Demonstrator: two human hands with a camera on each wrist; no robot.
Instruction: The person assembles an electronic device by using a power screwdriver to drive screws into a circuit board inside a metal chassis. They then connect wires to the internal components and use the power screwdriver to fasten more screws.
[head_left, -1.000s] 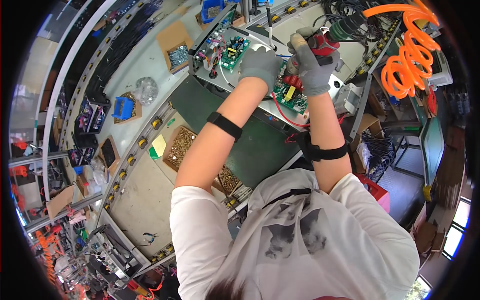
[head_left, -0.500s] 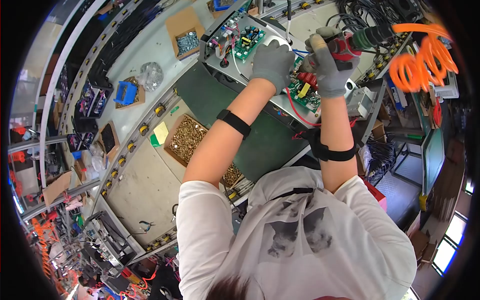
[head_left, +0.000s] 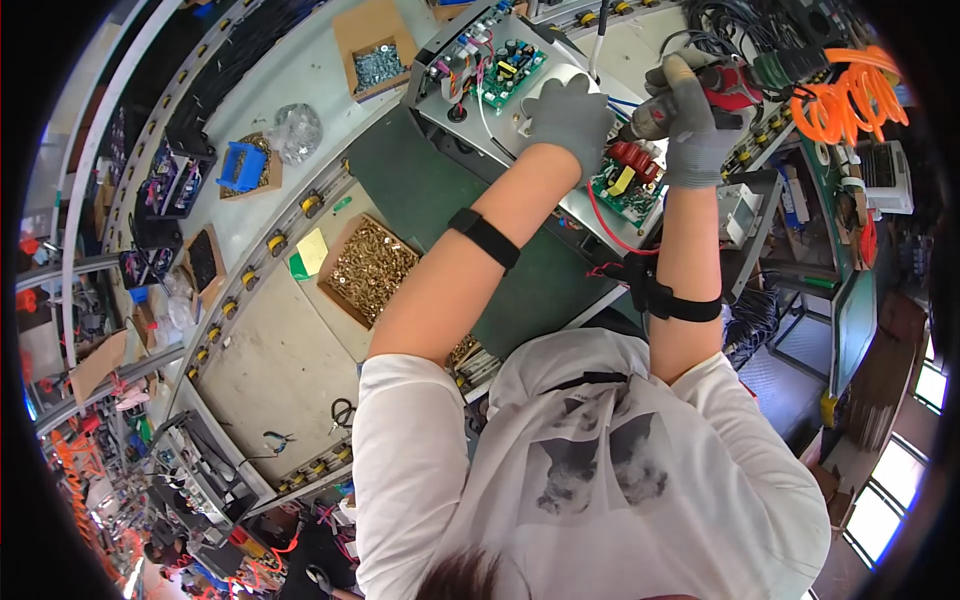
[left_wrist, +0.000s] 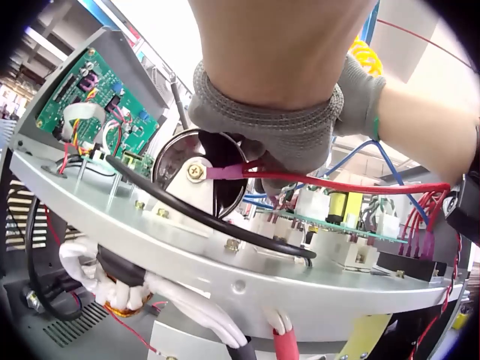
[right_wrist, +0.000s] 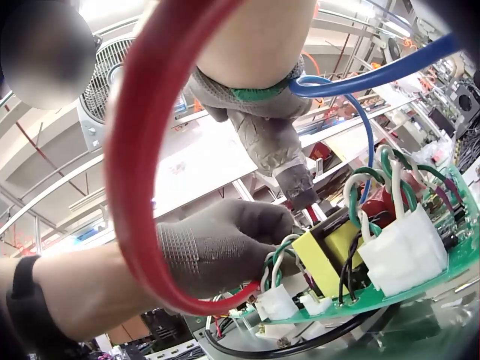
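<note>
In a grey glove, my right hand (head_left: pixel 693 130) grips a power screwdriver (head_left: pixel 735 85) with a red and dark green body. Its taped nose (right_wrist: pixel 274 146) slants down toward the circuit board (right_wrist: pixel 442 270) in the right wrist view. My left hand (head_left: pixel 570 122), also gloved, lies over the metal chassis (head_left: pixel 465 125), beside a round black capacitor (left_wrist: pixel 169 169). Its fingers bend near the driver's tip in the right wrist view; I cannot tell whether they pinch anything. A red cable (left_wrist: pixel 352 185) with a purple lug is screwed to the capacitor's bracket.
An orange coiled hose (head_left: pixel 848 100) hangs by the driver. Brass screws fill a cardboard box (head_left: pixel 335 295) left of the green mat (head_left: pixel 400 185). Another box (head_left: pixel 360 30) holds silver screws. A blue bin (head_left: pixel 242 167) and a plastic bag (head_left: pixel 295 133) stand farther left.
The chassis and both hands have shifted right in the head view. The screwdriver's body has swung slightly farther right relative to the board. My right hand keeps its grip.
</note>
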